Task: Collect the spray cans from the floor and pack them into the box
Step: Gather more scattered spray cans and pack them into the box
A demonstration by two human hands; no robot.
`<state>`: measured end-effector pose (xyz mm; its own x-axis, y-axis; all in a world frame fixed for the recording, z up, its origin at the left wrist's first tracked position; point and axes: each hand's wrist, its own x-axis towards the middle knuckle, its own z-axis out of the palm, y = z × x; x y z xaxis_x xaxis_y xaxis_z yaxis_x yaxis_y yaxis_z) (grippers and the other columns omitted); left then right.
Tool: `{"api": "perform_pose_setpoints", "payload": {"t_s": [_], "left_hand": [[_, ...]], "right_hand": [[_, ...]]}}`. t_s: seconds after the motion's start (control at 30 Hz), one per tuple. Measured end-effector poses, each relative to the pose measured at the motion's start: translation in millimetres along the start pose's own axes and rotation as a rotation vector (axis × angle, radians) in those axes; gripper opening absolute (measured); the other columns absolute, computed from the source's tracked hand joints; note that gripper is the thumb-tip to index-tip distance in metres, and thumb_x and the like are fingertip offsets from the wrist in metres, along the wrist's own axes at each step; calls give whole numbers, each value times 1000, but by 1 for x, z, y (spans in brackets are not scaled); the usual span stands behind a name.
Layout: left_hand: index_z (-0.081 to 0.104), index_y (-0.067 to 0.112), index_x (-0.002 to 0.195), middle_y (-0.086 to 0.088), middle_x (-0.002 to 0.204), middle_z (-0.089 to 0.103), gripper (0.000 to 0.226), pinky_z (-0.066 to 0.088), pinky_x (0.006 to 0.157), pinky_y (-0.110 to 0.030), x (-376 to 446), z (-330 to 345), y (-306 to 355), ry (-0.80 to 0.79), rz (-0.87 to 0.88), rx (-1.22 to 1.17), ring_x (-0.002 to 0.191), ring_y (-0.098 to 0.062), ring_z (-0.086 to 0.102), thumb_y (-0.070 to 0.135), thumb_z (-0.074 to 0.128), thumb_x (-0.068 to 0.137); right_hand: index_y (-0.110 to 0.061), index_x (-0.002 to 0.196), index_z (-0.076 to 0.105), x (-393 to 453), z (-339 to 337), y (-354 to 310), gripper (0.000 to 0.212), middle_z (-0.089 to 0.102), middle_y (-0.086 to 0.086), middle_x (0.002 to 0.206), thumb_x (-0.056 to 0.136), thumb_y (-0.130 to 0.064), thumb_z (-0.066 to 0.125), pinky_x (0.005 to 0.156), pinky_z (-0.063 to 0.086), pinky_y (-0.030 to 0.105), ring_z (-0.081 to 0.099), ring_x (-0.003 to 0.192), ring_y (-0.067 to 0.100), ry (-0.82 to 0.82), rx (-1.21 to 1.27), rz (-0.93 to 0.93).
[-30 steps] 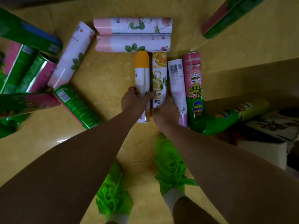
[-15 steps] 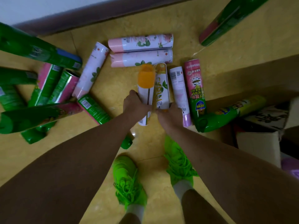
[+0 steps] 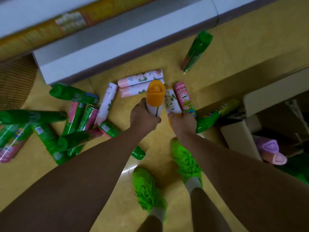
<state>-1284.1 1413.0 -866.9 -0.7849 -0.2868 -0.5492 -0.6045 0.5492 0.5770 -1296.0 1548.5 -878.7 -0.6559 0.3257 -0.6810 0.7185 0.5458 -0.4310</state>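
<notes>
Lifted since half a second ago: orange-capped can [image 3: 154, 99] now tilted cap-up toward the camera, clear of the floor [image 3: 234, 52], gripped round its white body by the left hand [image 3: 144, 116]. Raised too, beside it: yellow-patterned can [image 3: 171, 102], held at its near end by the right hand [image 3: 182, 124], fingers curled round it. Both hands close together, cans just apart. Gone from view, the white barcode can seen earlier between yellow and pink (hidden or picked up, cannot tell).

Left on the floor just right of the held pair: pink-topped can [image 3: 184, 99], lying lengthwise, and a green and yellow can [image 3: 215, 114] slanting against the box flap. Just beyond the orange cap, two pale floral cans [image 3: 140, 84] lying side by side, touching; a third floral can [image 3: 107, 102] angled to their left. Far right, a lone green can [image 3: 195, 51] tilted near the wall base [image 3: 117, 52]. Heaped at left, many green and pink cans [image 3: 50, 128], overlapping.

At right, cardboard box [image 3: 267, 96], flaps open, with lilac and pink caps [image 3: 270, 151] showing inside at its near corner. Near centre, two bright green shoes [image 3: 167, 181] planted on the tiles, one green cap [image 3: 138, 153] by the left forearm.
</notes>
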Motion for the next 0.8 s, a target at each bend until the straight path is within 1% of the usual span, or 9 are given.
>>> {"api": "perform_pose_setpoints", "payload": {"t_s": [0.13,0.23,0.37,0.43,0.53,0.6,0.67,0.73,0.8], "left_hand": [[55,23,108,-2,102,71,58,55,75,-37,-28,-15,46,-32,71,-55,91,-25,67,20,89,61],[57,22,101,1,98,72,59,56,76,-43,-43,-21,83,-47,153,-51,91,-23,69,34,84,50],[59,24,99,7,91,71,52,54,72,-31,-61,-15,141,-118,237,-28,86,-18,68,24,90,56],[61,24,102,5,95,72,56,55,74,-32,-71,-6,169,-145,278,-14,88,-18,69,29,90,55],[59,27,100,3,98,73,59,56,77,-36,-89,14,207,-180,325,-10,90,-18,69,39,90,52],[59,26,104,6,100,72,57,52,76,-28,-101,30,231,-227,354,18,90,-14,67,37,92,58],[61,24,108,8,99,70,55,43,73,-21,-114,48,253,-273,376,60,88,-10,63,35,91,63],[62,22,110,4,102,71,55,39,72,-20,-125,67,276,-302,386,95,92,-15,65,36,90,64],[65,21,108,-2,107,73,53,40,72,-23,-131,87,295,-331,394,121,99,-22,66,37,90,65]], "right_hand": [[-8,106,68,-26,-49,-10,40,69,10,98,86,-42,66,68,38,29,64,93,33,56,62,-17],[-6,99,67,-46,-83,-13,39,68,10,90,85,-42,66,65,38,29,63,85,31,99,174,-27],[-8,95,64,-68,-141,-13,36,62,4,82,87,-43,65,57,33,27,56,75,22,188,253,-19],[-12,96,63,-77,-173,-9,33,58,0,78,88,-44,65,52,30,24,53,69,16,231,269,-7],[-13,101,64,-85,-220,8,37,62,1,81,88,-47,64,59,34,28,59,74,19,324,277,15],[-12,98,65,-88,-252,27,38,63,1,78,87,-49,64,57,31,29,56,71,16,390,263,54],[-13,97,66,-86,-283,48,42,67,5,83,85,-53,63,63,36,31,62,81,23,437,198,104],[-13,96,67,-80,-312,69,43,69,8,88,81,-53,63,74,48,36,64,88,31,478,144,136],[-15,96,66,-72,-340,88,39,69,8,89,80,-50,63,75,51,38,64,86,32,491,113,152]]}}
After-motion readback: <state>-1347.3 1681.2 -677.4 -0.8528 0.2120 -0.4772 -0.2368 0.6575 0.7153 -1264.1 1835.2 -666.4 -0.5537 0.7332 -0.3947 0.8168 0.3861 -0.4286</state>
